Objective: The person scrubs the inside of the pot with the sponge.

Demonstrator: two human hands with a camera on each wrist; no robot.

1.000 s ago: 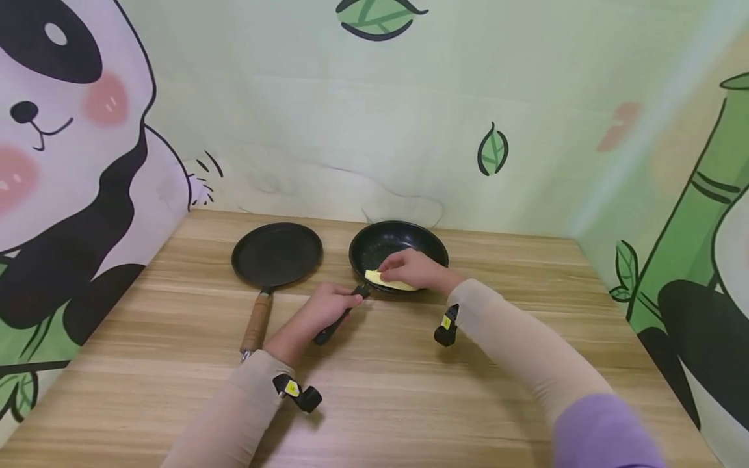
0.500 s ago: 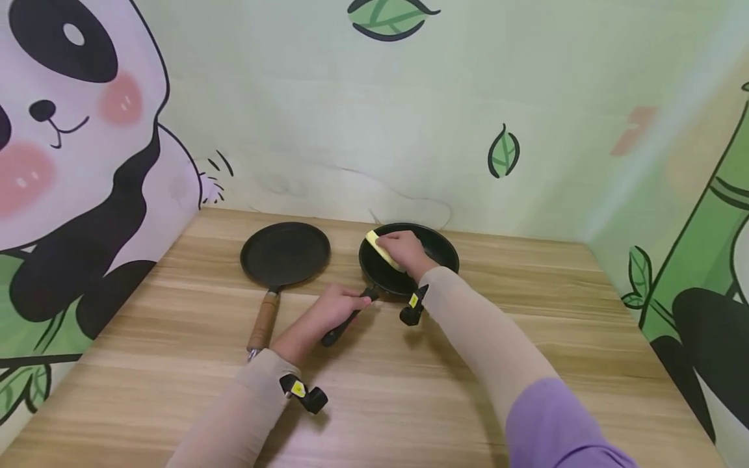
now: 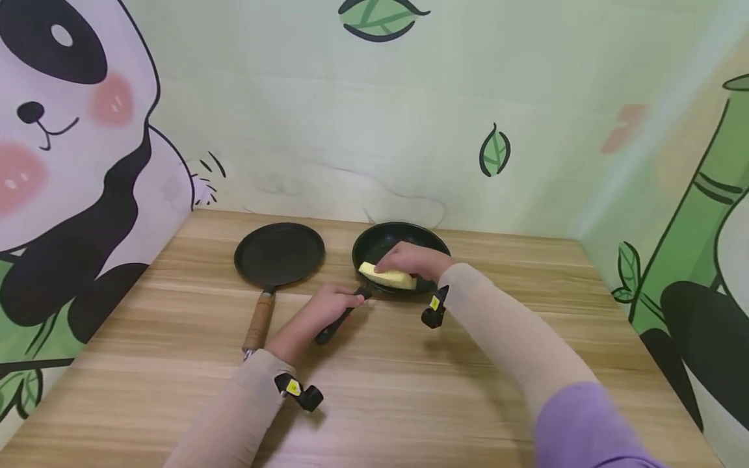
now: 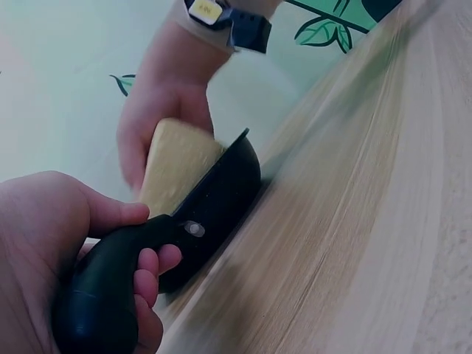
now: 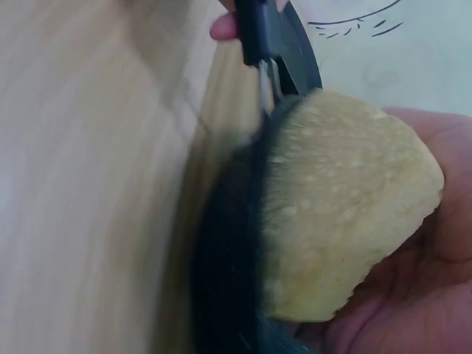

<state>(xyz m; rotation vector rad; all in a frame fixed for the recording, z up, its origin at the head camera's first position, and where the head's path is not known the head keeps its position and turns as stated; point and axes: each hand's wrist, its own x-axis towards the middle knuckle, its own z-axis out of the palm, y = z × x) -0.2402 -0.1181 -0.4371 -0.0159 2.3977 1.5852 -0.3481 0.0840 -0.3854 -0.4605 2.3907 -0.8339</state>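
A black frying pan stands on the wooden table. Its black handle is gripped by my left hand, with fingers wrapped round it and the thumb along the top. My right hand holds a pale yellow sponge against the near inner side of the pan. In the right wrist view the sponge looks porous and thick, lying in the palm, its lower part behind the pan's rim. The fingertips of the right hand are partly hidden by the sponge.
A flat black griddle pan with a wooden handle lies to the left of the frying pan. Behind the table rises a wall printed with pandas and leaves.
My right hand has swept the sponge from the pan's near side up to its far left, then back to the near side. The left hand keeps its grip on the handle.
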